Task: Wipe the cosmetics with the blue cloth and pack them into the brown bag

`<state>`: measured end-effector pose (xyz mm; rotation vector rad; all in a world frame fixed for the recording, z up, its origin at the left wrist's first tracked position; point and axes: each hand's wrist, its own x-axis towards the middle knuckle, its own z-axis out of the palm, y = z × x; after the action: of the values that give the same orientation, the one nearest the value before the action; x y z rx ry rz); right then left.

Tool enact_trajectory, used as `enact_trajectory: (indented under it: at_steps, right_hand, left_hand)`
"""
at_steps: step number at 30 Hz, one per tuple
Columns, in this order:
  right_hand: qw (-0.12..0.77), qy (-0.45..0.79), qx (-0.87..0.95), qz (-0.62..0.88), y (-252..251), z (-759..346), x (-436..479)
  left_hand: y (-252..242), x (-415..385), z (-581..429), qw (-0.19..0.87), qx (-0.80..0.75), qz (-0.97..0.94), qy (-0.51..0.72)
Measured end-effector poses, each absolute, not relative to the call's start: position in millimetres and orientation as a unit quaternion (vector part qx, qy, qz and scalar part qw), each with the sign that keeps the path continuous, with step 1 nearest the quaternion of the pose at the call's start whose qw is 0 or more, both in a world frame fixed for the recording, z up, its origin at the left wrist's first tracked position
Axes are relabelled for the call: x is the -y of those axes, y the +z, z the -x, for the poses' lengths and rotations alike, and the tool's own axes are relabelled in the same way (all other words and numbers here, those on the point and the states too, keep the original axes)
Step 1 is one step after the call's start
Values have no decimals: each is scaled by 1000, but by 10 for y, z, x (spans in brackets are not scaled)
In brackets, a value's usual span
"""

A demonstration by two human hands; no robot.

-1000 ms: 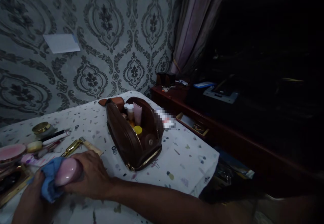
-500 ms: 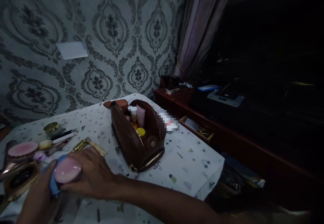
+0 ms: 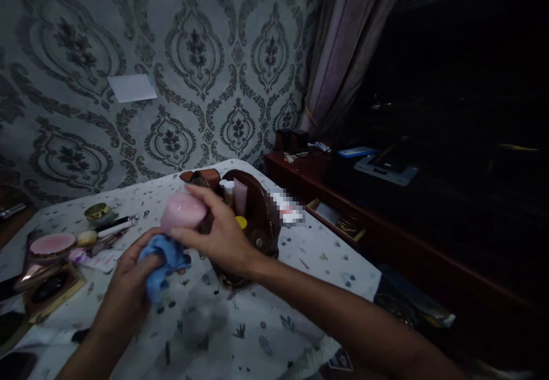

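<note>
Between thumb and fingers, my right hand (image 3: 218, 231) grips a glossy pink rounded case (image 3: 182, 213), perhaps a cosmetic; its exact kind is unclear. My left hand (image 3: 132, 277) is closed on a crumpled blue cloth (image 3: 165, 262), just below the pink case and close to it. Behind my right hand stands an unzipped brown leather cosmetic bag (image 3: 266, 220), partly hidden by that hand. Inside it are a pale pink tube (image 3: 241, 197), a white-capped bottle (image 3: 229, 188) and something with a yellow lid (image 3: 241, 222).
On the patterned tablecloth (image 3: 266, 311) at left lie a pink compact (image 3: 52, 245), a gold-lidded jar (image 3: 98, 213), pens or pencils (image 3: 115, 228), a pink-and-white tube (image 3: 92, 260) and a gold-framed palette (image 3: 54, 288). An open drawer (image 3: 337, 220) sits beyond the table's right edge.
Both hands have moved right and up, carrying the pink case and the blue cloth toward the bag. The case has come away from the cloth's folds. The view has shifted slightly.
</note>
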<state>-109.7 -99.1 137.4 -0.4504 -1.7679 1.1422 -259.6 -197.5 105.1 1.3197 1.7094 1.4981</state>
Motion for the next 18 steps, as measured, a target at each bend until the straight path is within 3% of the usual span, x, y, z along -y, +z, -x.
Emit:
enact_trajectory:
  at_steps: [2,5,9,14,18]
  right_hand:
    - [489,495,689,201,1440,948,854]
    - [508,482,671,246,1496,748,636]
    - [479,459,687,298,1454,561,401]
    - [366,348,762,405,1392,437,272]
    - [197,197,867,412,1515,406,315]
  left_hand:
    - [1157,1884,2402,209,-593,-609,484]
    - [1249,1750,2107,17,-471,-794,385]
    - [1261,1588,1744,-168,-453,-847,221]
    - [1305,1522,1512,-175,-521,-835,45]
    - [1319,1612,1575,-141,-526,-838,38]
